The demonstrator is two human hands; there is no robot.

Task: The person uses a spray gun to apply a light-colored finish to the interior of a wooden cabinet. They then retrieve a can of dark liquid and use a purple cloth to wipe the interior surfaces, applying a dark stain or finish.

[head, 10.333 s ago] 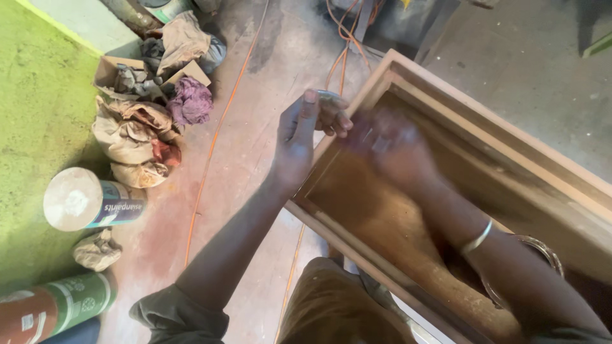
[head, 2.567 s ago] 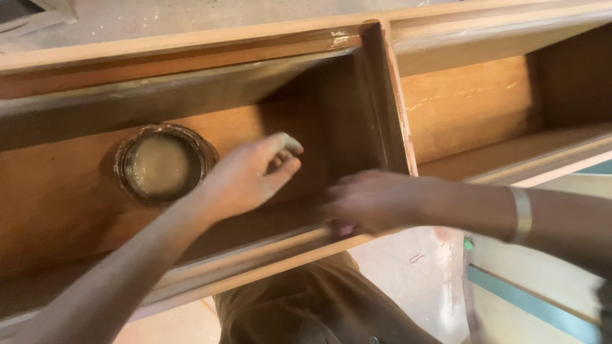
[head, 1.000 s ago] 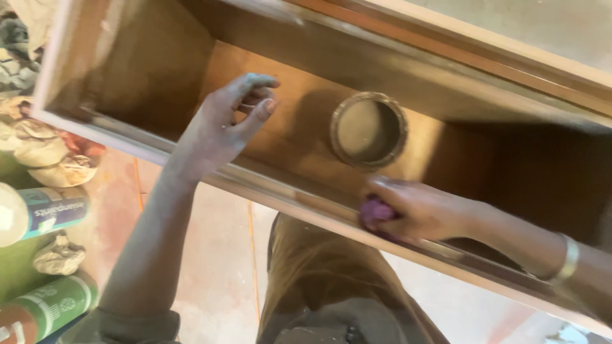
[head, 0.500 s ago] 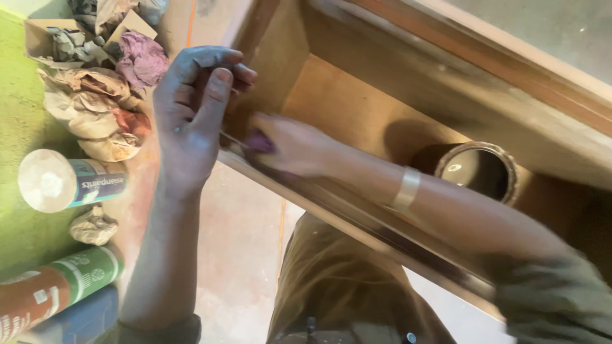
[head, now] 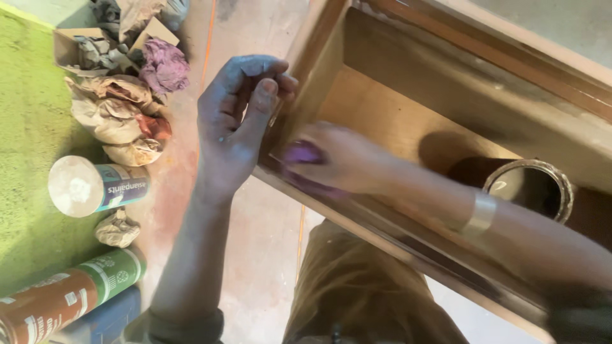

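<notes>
The person's right hand (head: 338, 162) is blurred, its fingers curled tight around a small purple cloth pad (head: 301, 153) which it presses against the near edge of a long, open wooden box frame of brown, glossy timber (head: 408, 121); the pad sits at the frame's corner, at about 9 o'clock from the centre of the view. The left hand (head: 236, 127) is up just beside that corner, at about 10 o'clock, fingers bent and loosely gathered, fingertips touching the end wall of the frame and holding nothing that I can make out. A silver bangle (head: 479, 213) rings the right wrist. Inside the frame, at 3 o'clock, stands a round open tin with a stained rim (head: 529, 188). On the floor at 9 o'clock lies a white-lidded can on its side (head: 95, 186), with crumpled rags of brown and purple (head: 131, 95) above it at 11 o'clock, and a red-and-green cylindrical can (head: 70, 302) at 7 o'clock.
</notes>
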